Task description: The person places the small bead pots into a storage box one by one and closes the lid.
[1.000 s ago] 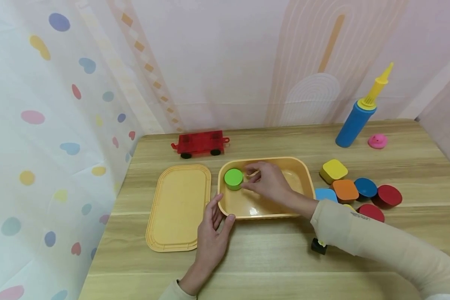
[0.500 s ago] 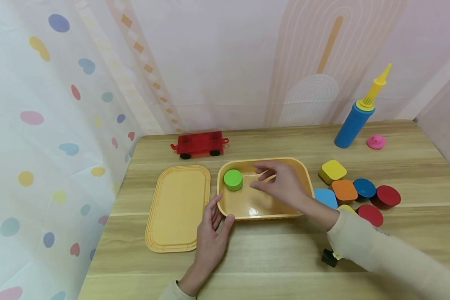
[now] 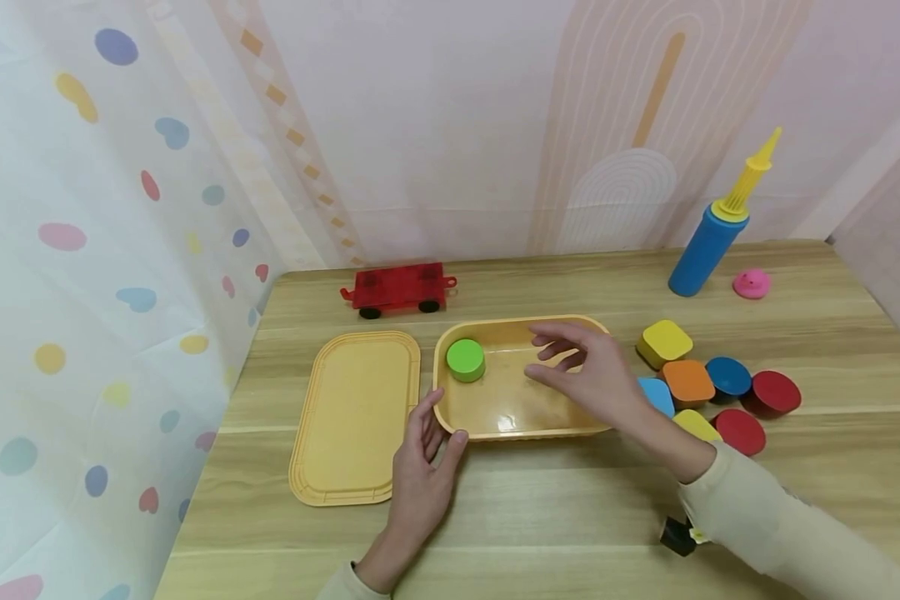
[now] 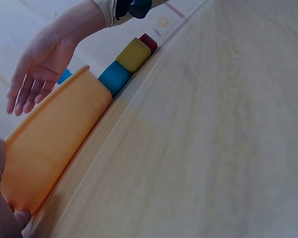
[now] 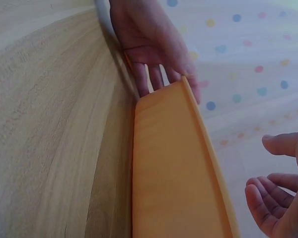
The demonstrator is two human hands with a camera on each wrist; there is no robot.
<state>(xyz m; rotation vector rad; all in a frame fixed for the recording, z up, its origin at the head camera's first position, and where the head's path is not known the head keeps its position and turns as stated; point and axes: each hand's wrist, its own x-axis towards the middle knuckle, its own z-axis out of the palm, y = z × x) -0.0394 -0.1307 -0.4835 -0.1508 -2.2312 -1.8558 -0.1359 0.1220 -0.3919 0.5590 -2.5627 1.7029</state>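
Note:
A light-orange plastic box (image 3: 525, 435) stands mid-table in the head view. My left hand (image 3: 423, 467) holds its near-left corner, thumb on the near wall and fingers along the left side; the right wrist view shows this left hand (image 5: 156, 44) at the box's end. A round green block (image 3: 466, 361) sits inside, in the far-left part. My right hand (image 3: 588, 371) hovers over the box's right half with fingers slightly bent and thumb apart. Nothing is between them, as the right wrist view of this right hand (image 5: 280, 191) also shows.
Left of the box lies a matching flat lid (image 3: 356, 417). A red toy wagon (image 3: 399, 287) is behind. To the right are several coloured blocks, among them an orange block (image 3: 688, 382) and a red block (image 3: 772, 394). Farther back stand a blue-and-yellow pump (image 3: 708, 250) and a pink toy (image 3: 752, 283).
My right hand has moved right, away from the green block, which stays in the box. The left hand keeps its place at the corner.

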